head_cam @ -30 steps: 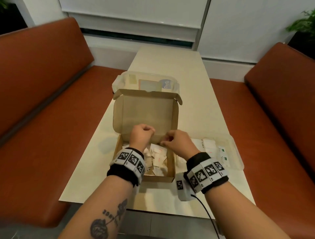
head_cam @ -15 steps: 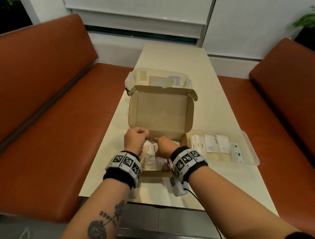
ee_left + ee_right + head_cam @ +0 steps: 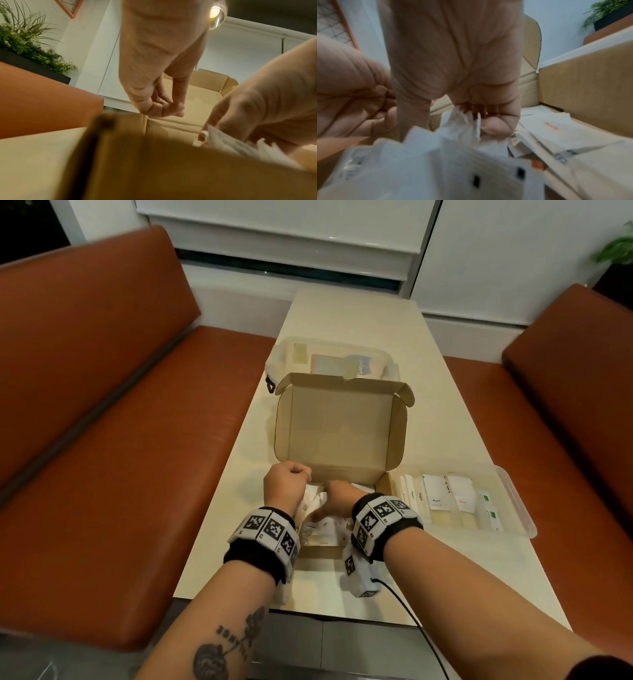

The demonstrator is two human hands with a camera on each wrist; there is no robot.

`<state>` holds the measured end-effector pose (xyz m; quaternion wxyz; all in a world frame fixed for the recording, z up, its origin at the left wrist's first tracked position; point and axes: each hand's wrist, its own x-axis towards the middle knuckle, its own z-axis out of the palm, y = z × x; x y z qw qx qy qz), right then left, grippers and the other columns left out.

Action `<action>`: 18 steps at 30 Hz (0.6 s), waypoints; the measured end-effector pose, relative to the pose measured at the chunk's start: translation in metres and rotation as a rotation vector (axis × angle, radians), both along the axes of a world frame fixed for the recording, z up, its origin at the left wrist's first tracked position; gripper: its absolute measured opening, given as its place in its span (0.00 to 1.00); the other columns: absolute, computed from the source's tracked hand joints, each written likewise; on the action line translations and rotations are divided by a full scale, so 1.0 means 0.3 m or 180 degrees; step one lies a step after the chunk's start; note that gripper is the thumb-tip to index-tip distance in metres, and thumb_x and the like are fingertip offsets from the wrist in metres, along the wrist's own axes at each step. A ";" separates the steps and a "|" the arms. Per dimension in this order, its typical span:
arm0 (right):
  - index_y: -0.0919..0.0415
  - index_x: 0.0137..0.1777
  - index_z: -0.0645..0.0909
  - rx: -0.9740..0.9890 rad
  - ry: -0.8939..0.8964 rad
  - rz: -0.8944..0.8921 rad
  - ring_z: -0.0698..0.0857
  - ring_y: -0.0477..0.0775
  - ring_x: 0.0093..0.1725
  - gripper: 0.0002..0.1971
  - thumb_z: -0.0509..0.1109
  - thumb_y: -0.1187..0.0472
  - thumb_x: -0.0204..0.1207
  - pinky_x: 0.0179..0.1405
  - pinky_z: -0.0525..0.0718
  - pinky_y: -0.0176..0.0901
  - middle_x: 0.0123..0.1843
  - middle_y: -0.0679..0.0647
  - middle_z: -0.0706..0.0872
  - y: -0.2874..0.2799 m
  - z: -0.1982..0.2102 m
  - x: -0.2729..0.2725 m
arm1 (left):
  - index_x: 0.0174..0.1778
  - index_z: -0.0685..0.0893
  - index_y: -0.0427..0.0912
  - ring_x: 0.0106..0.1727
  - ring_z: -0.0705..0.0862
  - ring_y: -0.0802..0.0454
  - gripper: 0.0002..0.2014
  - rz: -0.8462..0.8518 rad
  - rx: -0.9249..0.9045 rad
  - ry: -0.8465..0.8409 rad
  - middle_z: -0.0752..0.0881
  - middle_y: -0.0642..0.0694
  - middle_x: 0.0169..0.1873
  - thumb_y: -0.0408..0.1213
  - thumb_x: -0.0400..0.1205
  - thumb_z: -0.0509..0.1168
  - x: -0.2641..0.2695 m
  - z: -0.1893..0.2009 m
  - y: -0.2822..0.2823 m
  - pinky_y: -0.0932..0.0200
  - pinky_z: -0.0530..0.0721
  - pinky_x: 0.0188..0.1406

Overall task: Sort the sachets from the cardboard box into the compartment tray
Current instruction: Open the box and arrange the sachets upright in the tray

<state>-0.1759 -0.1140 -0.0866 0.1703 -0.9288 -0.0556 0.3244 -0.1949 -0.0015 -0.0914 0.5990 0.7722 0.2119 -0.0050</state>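
Right hand point(image 3: 471, 105) pinching sachets point(image 3: 464, 121) inside cardboard box point(image 3: 339, 426); left hand point(image 3: 286, 486) curled, holding nothing seen; lift one type only, carry to matching compartment tray point(image 3: 513, 501) slot.

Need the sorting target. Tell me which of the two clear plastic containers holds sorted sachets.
The compartment tray right of the cardboard box; its sachets stand in rows. The other is lidded.

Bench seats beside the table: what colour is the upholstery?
Rust orange bench seats, plain with no pattern; clearest in the head view.
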 end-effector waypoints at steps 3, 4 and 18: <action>0.63 0.71 0.73 0.0180 0.0034 -0.0117 0.79 0.49 0.37 0.34 0.78 0.49 0.69 0.30 0.74 0.38 0.59 0.59 0.84 -0.007 -0.005 0.003 | 0.31 0.84 0.48 0.53 0.86 0.38 0.12 -0.0001 0.0013 -0.0007 0.88 0.45 0.39 0.30 0.79 0.65 0.002 0.001 -0.002 0.45 0.85 0.58; 0.64 0.74 0.71 0.0230 0.0028 -0.0140 0.79 0.47 0.33 0.36 0.78 0.50 0.69 0.27 0.74 0.37 0.60 0.59 0.84 -0.009 -0.006 0.006 | 0.31 0.84 0.48 0.53 0.86 0.38 0.12 0.0008 0.0012 -0.0008 0.88 0.44 0.39 0.30 0.79 0.65 0.003 0.001 -0.002 0.44 0.85 0.58; 0.62 0.58 0.84 0.1078 -0.0501 -0.0657 0.86 0.49 0.35 0.18 0.80 0.60 0.68 0.35 0.86 0.38 0.45 0.55 0.89 -0.128 0.038 0.064 | 0.36 0.87 0.46 0.51 0.86 0.39 0.08 0.0154 -0.0063 -0.0083 0.88 0.48 0.37 0.30 0.79 0.66 0.046 -0.026 -0.023 0.48 0.85 0.56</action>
